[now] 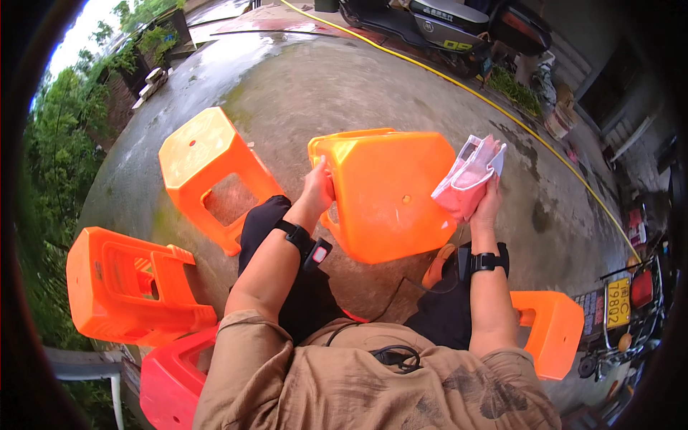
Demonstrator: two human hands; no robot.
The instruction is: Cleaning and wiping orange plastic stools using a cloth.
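An orange plastic stool point(387, 188) is tilted in front of me, its seat turned up towards me. My left hand point(321, 185) grips the stool's left edge, fingers wrapped around the side. In my right hand point(488, 201) is a folded pink and white cloth point(466, 180). The cloth is at the right edge of the seat; whether it presses on the plastic I cannot tell. A small hole shows in the seat. The stool's legs are mostly hidden behind the seat.
Another orange stool point(199, 142) stands front left, stacked orange stools point(123, 290) and a red stool point(174, 371) nearer left. One more orange stool point(556, 333) is at my right. A yellow hose point(457, 83) crosses the concrete floor point(344, 80). A scooter point(451, 27) and a motorcycle point(639, 312) stand beyond.
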